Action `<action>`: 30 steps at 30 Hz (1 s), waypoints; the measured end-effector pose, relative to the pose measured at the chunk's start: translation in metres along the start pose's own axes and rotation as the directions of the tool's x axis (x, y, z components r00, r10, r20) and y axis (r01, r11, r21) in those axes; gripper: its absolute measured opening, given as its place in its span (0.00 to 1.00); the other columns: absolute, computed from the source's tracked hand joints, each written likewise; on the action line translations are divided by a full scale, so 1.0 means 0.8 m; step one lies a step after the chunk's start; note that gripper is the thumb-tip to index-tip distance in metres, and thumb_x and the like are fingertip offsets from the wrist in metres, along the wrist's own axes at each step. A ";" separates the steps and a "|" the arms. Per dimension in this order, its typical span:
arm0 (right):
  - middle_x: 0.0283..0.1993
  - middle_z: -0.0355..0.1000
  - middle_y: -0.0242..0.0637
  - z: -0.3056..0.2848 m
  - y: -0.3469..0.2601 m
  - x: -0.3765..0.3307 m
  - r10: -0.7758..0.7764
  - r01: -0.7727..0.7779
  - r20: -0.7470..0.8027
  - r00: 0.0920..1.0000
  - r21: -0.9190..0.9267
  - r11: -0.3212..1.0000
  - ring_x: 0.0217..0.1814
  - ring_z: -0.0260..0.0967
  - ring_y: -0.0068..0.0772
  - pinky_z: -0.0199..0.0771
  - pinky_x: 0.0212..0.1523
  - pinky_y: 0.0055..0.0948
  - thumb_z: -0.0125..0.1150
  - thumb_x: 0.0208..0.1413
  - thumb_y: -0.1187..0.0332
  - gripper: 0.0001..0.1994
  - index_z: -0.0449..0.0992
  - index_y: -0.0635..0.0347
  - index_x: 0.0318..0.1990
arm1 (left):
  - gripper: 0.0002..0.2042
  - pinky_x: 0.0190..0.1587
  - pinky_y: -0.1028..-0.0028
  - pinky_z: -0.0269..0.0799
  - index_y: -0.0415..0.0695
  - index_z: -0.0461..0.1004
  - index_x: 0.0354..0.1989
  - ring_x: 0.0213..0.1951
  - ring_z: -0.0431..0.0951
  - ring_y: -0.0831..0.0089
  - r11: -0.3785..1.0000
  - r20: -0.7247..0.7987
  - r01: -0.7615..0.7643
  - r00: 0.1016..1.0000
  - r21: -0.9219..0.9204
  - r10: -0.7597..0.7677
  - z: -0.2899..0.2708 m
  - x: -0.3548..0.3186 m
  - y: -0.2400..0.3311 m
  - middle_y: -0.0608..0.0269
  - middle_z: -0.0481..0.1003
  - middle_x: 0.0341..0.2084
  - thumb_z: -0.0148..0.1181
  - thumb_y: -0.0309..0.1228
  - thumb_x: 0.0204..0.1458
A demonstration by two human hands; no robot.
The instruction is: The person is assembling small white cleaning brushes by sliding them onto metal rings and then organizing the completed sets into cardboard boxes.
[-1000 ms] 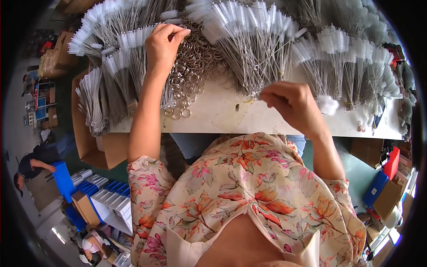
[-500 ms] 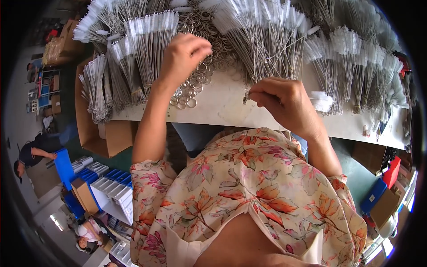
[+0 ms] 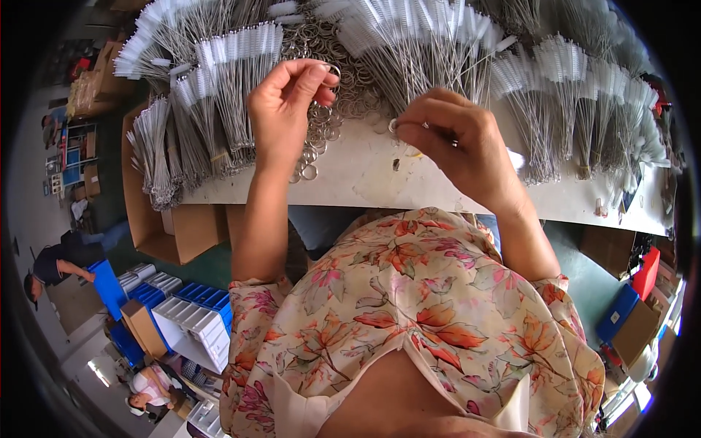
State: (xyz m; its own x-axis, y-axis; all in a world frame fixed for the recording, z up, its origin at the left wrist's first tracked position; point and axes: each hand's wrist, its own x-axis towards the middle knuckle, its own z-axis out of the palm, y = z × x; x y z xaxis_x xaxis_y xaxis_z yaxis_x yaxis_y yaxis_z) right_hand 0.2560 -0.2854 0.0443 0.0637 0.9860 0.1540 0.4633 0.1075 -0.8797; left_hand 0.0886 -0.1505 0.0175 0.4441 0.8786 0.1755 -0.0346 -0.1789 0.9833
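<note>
My left hand (image 3: 288,109) is raised above the white worktable (image 3: 365,179) and pinches a metal ring (image 3: 332,71) between thumb and fingertips. My right hand (image 3: 456,142) is lifted close beside it, fingers closed on the looped ends of thin wire brushes (image 3: 398,125). Under both hands lies a heap of loose metal rings (image 3: 328,109). Bundles of wire brushes with white bristle tips (image 3: 226,87) fan out across the table behind the hands.
More brush bundles (image 3: 577,109) cover the table's right side. An open cardboard box (image 3: 164,226) hangs at the table's left front edge. Blue and white crates (image 3: 182,310) stand on the floor at lower left, where other people (image 3: 55,266) work.
Both hands have lifted off the table and come toward each other. The left hand left the ring heap holding a ring; the right hand drew brush wires out of the pile.
</note>
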 end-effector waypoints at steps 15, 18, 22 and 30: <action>0.34 0.69 0.31 0.043 -0.006 0.010 -0.677 0.576 -0.276 0.683 -0.368 0.730 0.27 0.69 0.24 0.70 0.23 0.22 0.63 0.36 0.75 0.06 0.77 0.62 0.27 | 0.08 0.34 0.81 0.72 0.37 0.72 0.39 0.33 0.75 0.78 0.765 0.359 0.295 0.929 -0.572 -0.090 0.008 -0.051 0.043 0.58 0.75 0.33 0.56 0.23 0.50; 0.34 0.68 0.27 0.038 -0.011 0.007 -0.790 0.625 -0.177 0.587 -0.520 0.581 0.23 0.66 0.18 0.66 0.19 0.19 0.63 0.31 0.74 0.09 0.76 0.61 0.26 | 0.09 0.36 0.80 0.73 0.37 0.72 0.40 0.35 0.75 0.77 0.889 0.412 0.207 0.911 -0.407 -0.024 -0.002 -0.050 0.053 0.58 0.75 0.33 0.56 0.22 0.49; 0.32 0.67 0.25 0.037 -0.013 0.009 -0.806 0.649 -0.043 0.591 -0.568 0.506 0.21 0.62 0.18 0.64 0.17 0.18 0.63 0.30 0.73 0.09 0.75 0.63 0.25 | 0.13 0.40 0.79 0.71 0.32 0.69 0.43 0.36 0.74 0.75 0.968 0.464 0.209 0.877 -0.138 -0.124 -0.018 -0.050 0.077 0.53 0.74 0.36 0.54 0.21 0.49; 0.35 0.72 0.36 0.029 -0.018 0.015 -0.448 0.475 -0.174 0.877 0.171 0.863 0.18 0.63 0.22 0.63 0.18 0.19 0.64 0.42 0.75 0.04 0.78 0.63 0.28 | 0.14 0.38 0.79 0.75 0.32 0.72 0.40 0.33 0.77 0.73 0.956 0.186 -0.275 0.949 0.106 0.253 -0.005 -0.063 0.077 0.56 0.75 0.33 0.57 0.14 0.42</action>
State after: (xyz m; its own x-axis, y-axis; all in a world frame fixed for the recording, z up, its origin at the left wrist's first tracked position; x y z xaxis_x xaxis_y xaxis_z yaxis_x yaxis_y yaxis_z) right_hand 0.2295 -0.2719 0.0485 0.0021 0.7940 0.6079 0.2792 0.5833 -0.7628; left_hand 0.0607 -0.2040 0.0693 0.5798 0.7065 0.4058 -0.0602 -0.4595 0.8861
